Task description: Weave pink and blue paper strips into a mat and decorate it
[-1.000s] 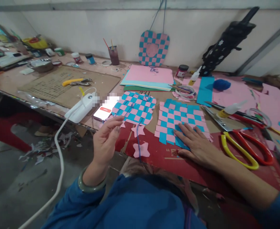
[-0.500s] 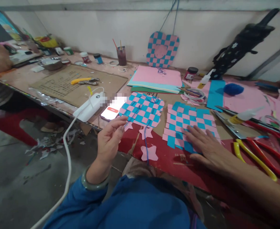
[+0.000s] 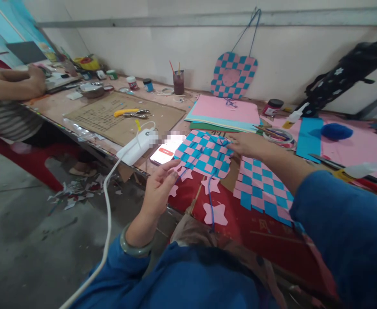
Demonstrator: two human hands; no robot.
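A woven pink-and-blue paper piece [image 3: 204,155] with blue cord lies at the table's edge, beside a lit phone [image 3: 165,151]. At its right edge is my right hand [image 3: 248,145], fingers pinched together; whatever lies between them is too small to make out. My left hand [image 3: 159,189] is near its lower left, thumb and fingers curled close at the blue cord, with the grip unclear. Pink paper stars [image 3: 215,213] hang or lie below the piece. A second woven sheet [image 3: 262,189] lies under my right forearm, partly covered.
A white power strip [image 3: 138,146] with a cable is at the left, near yellow-handled pliers [image 3: 132,113]. Coloured paper sheets [image 3: 225,110] lie behind. A finished woven piece [image 3: 234,76] hangs on the wall. Another person's arms [image 3: 17,83] rest on the table at far left.
My right hand has left the second woven sheet and moved left to the right edge of the corded piece. The view has shifted left; my left hand keeps much the same pose.
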